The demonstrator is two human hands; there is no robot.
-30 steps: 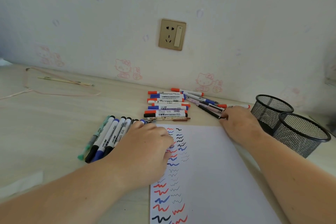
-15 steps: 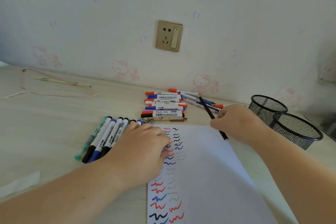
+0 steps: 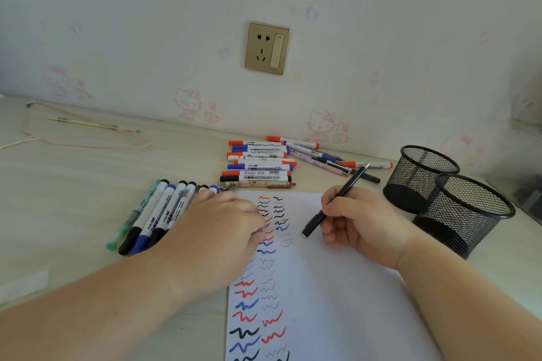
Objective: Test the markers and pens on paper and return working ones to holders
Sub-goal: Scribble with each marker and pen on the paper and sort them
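**Right hand grips black pen over test sheet, left hand flat on paper edge**

Far left on the desk (image 3: 73, 214): a thin pink cord (image 3: 88, 142) looped near the wall, a pale stick lying inside the loop.

Left forearm enters from bottom left, angled up and right. Left hand (image 3: 218, 223) palm down, fingers relaxed and roughly flat, pressing on the left edge of the white paper (image 3: 337, 287); holds nothing. It partly covers a row of capped markers (image 3: 158, 214) lying side by side, long axes running lower-left to upper-right, black and blue caps toward the near end, a teal pen at the row's left.

Paper carries columns of red, blue and black squiggles (image 3: 264, 243) down its left side.

Behind the paper, a pile of whiteboard markers (image 3: 258, 164) lies mostly left-right with red, blue and black caps; more pens (image 3: 319, 157) fan out to its right, slanting down-right.

Right forearm enters from bottom right, angled up and left. Right hand (image 3: 360, 220) curled, thumb and fingers pinching a black pen (image 3: 334, 202) at mid-barrel. Pen is tilted, long axis lower-left to upper-right; lower end points down-left, over the paper's upper middle, contact unclear; upper end rises toward the pile.

Hands are apart, squiggle columns between them.

Far right: two black mesh pen holders (image 3: 451, 202) upright, touching or overlapping, just beside the right hand. Contents not visible.
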